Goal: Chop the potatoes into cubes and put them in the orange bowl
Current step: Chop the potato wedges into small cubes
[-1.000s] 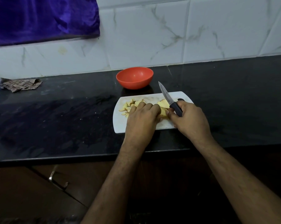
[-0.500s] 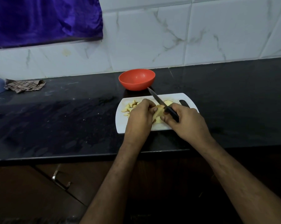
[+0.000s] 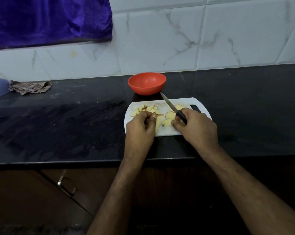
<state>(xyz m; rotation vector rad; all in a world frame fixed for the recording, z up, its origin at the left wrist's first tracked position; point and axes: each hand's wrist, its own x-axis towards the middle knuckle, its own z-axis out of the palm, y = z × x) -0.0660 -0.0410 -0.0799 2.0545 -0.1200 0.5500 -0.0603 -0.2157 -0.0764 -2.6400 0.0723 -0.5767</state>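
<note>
Potato slices [image 3: 169, 118] now fanned flat on white chopping board [image 3: 201, 102], R hand [image 3: 195, 123] clamped on knife [image 3: 173, 107] w/ blade lifted, L hand [image 3: 140, 125] pinching cut strips [image 3: 157, 123] aside; orange bowl [image 3: 146, 83] behind, unfilled — cubing incomplete.

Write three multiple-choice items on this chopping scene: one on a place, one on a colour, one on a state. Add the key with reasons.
1. Where does the bowl stand?
A. Behind the board, near the wall
B. On the board
C. At the counter's front edge

2. What colour is the board?
A. Green
B. White
C. Black

3. What is in the bowl?
A. Potato cubes
C. Water
B. Nothing that shows

Key:
1 A: it sits on the counter beyond the board's far edge.
2 B: its bare surface is white around the potato pieces and slices.
3 B: its inside shows plain orange; the pieces lie on the board, while the right hand grips the knife and the left hand rests by the pieces.
</note>
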